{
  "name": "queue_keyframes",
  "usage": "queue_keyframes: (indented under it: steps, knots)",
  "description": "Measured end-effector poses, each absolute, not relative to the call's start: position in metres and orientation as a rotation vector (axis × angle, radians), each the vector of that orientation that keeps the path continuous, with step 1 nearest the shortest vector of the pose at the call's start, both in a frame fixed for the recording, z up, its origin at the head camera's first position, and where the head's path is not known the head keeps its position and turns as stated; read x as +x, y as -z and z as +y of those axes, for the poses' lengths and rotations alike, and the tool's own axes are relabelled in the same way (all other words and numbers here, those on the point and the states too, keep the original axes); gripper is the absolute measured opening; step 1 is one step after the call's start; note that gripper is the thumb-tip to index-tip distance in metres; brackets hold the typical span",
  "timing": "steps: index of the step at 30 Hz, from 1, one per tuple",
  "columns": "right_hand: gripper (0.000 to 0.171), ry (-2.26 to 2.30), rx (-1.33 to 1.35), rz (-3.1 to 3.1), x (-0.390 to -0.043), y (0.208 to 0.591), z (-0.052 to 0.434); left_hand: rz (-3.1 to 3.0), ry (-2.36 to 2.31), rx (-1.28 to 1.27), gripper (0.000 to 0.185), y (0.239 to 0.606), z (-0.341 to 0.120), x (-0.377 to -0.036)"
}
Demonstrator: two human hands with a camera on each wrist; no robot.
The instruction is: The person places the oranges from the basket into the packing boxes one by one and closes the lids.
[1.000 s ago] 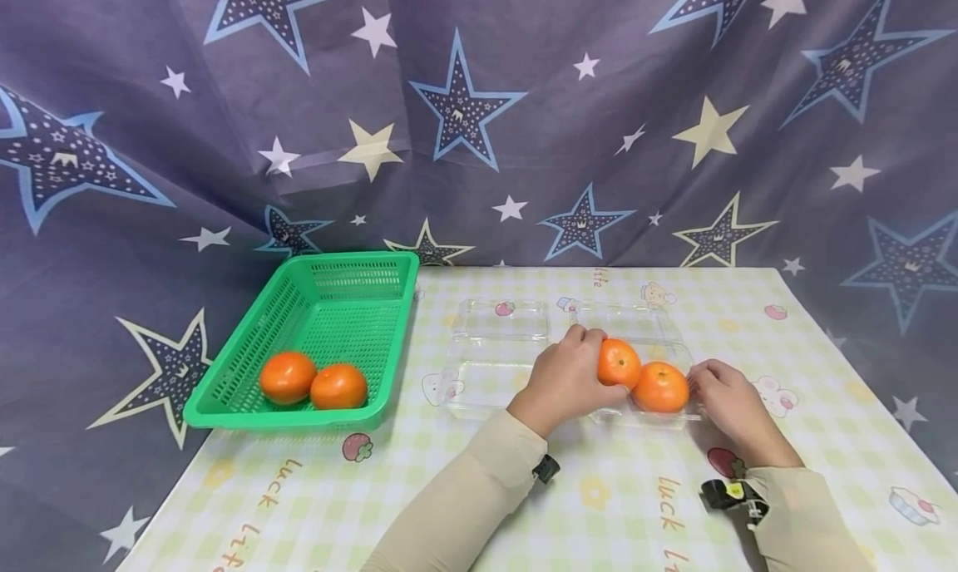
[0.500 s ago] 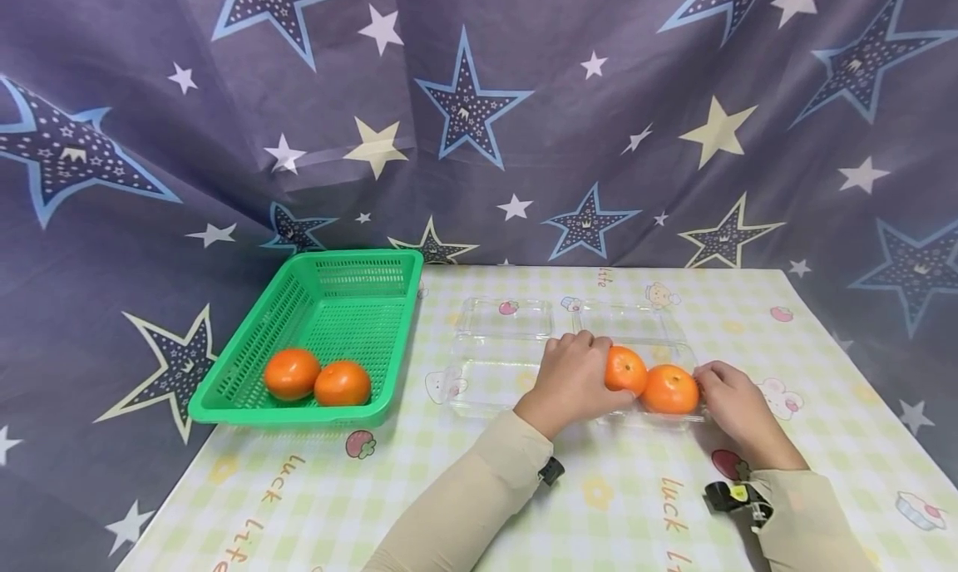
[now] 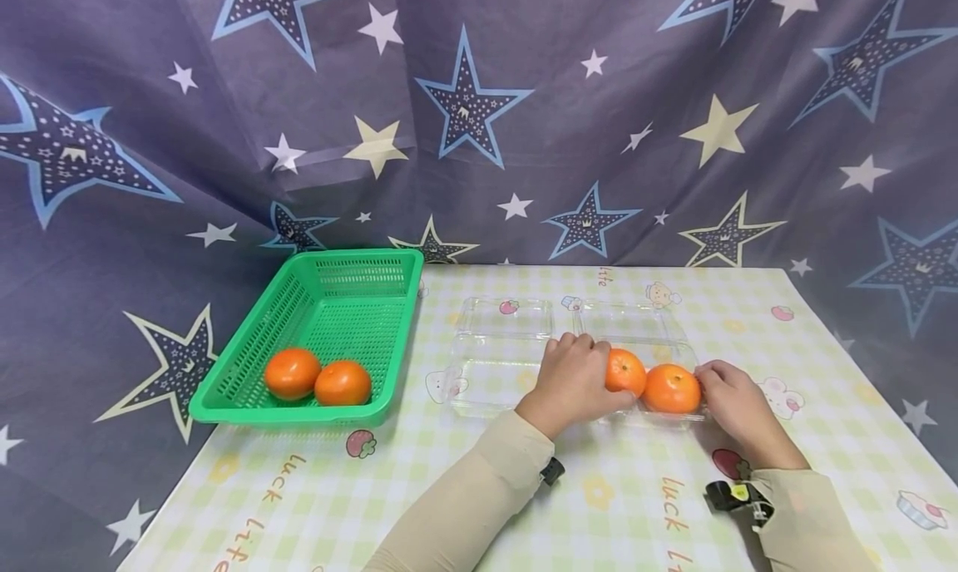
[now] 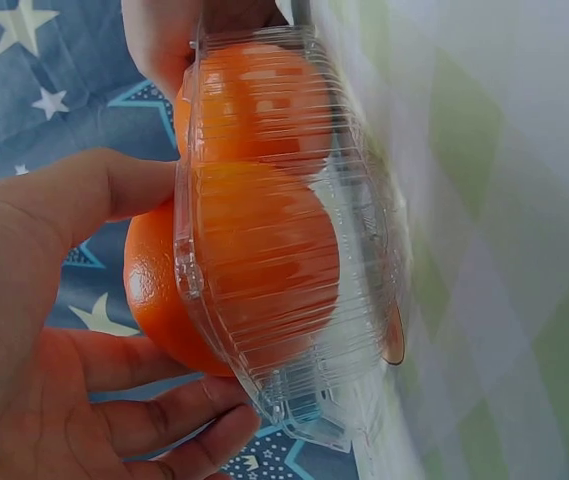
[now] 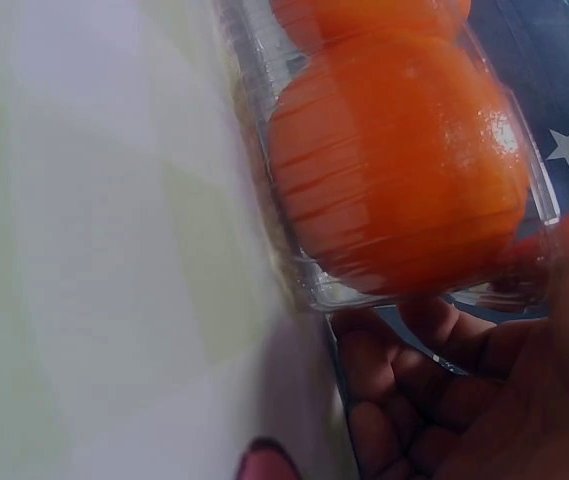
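Observation:
A clear plastic clamshell box (image 3: 636, 321) lies open on the table with two oranges in its tray. My left hand (image 3: 572, 378) curls around the left orange (image 3: 626, 371) at the tray's left end. In the left wrist view the thumb and fingers (image 4: 34, 330) cup that orange (image 4: 159, 290) against the ribbed tray wall (image 4: 304, 330). The right orange (image 3: 672, 389) sits beside it, touching it. My right hand (image 3: 732, 399) grips the tray's right end, its fingers (image 5: 434, 400) curled under the rim (image 5: 309, 285) next to the orange (image 5: 394, 160).
A second clear clamshell box (image 3: 494, 364) lies open to the left of the first. Further left, at the table's edge, a green slotted basket (image 3: 247, 414) holds two more oranges (image 3: 292, 373) (image 3: 343, 382). A star-patterned curtain hangs behind.
My left hand has brought its orange slightly down and to the right, against the other orange. The right hand has stayed at the tray's end.

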State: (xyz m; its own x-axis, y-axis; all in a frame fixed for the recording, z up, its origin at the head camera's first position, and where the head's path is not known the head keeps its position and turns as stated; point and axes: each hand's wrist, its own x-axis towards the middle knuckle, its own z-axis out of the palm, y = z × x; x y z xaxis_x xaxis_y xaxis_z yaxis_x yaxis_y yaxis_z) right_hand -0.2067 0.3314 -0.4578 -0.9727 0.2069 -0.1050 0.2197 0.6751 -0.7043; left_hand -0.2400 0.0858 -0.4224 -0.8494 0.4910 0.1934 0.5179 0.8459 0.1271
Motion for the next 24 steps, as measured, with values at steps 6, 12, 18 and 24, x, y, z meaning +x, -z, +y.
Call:
queue_keyframes:
  steps: [6,12,18,24]
  knots:
    - [0.051,1.212,0.366,2.852,-0.2071,0.4584,0.332,-2.88,0.229,-0.788,0.064,0.4237,0.0868,-0.2401]
    - [0.05,1.213,0.375,2.848,-0.2069,0.4586,0.332,-2.899,0.217,-0.782,0.063,0.4239,0.0875,-0.2398]
    - [0.048,1.209,0.367,2.866,-0.2074,0.4589,0.3321,-2.901,0.21,-0.769,0.062,0.4253,0.0887,-0.2394]
    - [0.048,1.214,0.369,2.861,-0.2068,0.459,0.3329,-2.903,0.216,-0.756,0.06,0.4261,0.0899,-0.2389]
